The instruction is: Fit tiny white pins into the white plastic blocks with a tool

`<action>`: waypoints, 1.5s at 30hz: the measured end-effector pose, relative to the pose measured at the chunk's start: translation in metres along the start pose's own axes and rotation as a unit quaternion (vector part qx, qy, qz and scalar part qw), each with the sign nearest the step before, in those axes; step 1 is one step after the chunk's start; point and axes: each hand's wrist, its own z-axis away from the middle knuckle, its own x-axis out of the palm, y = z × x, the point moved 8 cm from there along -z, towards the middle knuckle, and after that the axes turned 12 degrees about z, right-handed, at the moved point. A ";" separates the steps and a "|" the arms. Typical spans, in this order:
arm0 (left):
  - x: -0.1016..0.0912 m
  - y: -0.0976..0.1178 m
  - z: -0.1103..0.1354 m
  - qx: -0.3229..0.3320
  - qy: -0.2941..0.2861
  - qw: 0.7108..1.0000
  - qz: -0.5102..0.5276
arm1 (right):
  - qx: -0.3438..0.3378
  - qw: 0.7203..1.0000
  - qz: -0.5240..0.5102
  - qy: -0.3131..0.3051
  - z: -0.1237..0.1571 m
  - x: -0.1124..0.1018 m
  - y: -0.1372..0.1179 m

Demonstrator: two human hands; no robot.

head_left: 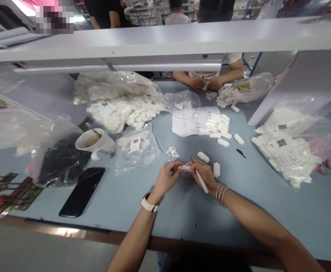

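Note:
My left hand (167,178) pinches one end of a small white plastic part (185,168). The fingers of my right hand (208,175) meet the part's other end and also grip a pen-like tool (201,182) with a white handle and thin dark tip. That tip points up and away from me, beside the part. Two similar white plastic pieces, one further off (203,157) and one nearer (216,170), lie close to my right hand. Just beyond my left hand is a little heap of tiny white pieces (172,153).
A pile of white parts (218,124) lies by a paper sheet (182,124). Bags of parts (120,109) line the back, with another bag (287,147) at right. A mug (97,143) and phone (82,192) sit left. Across the table are a co-worker's hands (198,83).

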 end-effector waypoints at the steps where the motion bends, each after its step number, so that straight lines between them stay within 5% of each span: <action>1: -0.001 0.002 0.000 0.003 0.007 1.000 0.012 | 0.003 1.000 -0.008 0.003 0.000 -0.001 0.000; 7: -0.027 -0.009 -0.003 -0.024 0.053 0.993 0.103 | 0.032 0.999 -0.027 0.014 0.000 -0.002 0.003; 9: -0.053 -0.017 -0.002 -0.026 0.136 0.988 0.063 | 0.048 0.998 -0.027 0.014 0.000 -0.001 0.007; 11: -0.065 -0.024 -0.002 -0.038 0.158 0.986 -0.020 | 0.061 0.998 -0.029 0.016 0.001 0.001 0.012; 16: -0.046 -0.024 -0.004 -0.019 0.078 0.983 -0.167 | 0.062 0.998 -0.016 0.017 0.002 0.002 0.014; 23: -0.029 -0.017 -0.002 -0.041 0.064 0.964 -0.253 | 0.074 0.997 -0.014 0.005 0.000 0.002 0.014; 29: -0.034 -0.020 -0.001 -0.076 0.056 0.991 -0.099 | 0.087 0.996 -0.023 -0.003 0.002 0.003 0.016; 34: -0.016 -0.013 -0.001 -0.076 0.009 0.992 0.096 | 0.092 0.995 -0.030 -0.006 0.003 0.004 0.018; 45: -0.013 -0.005 -0.003 0.033 0.066 0.995 0.071 | 0.113 0.992 -0.054 -0.003 0.004 0.005 0.022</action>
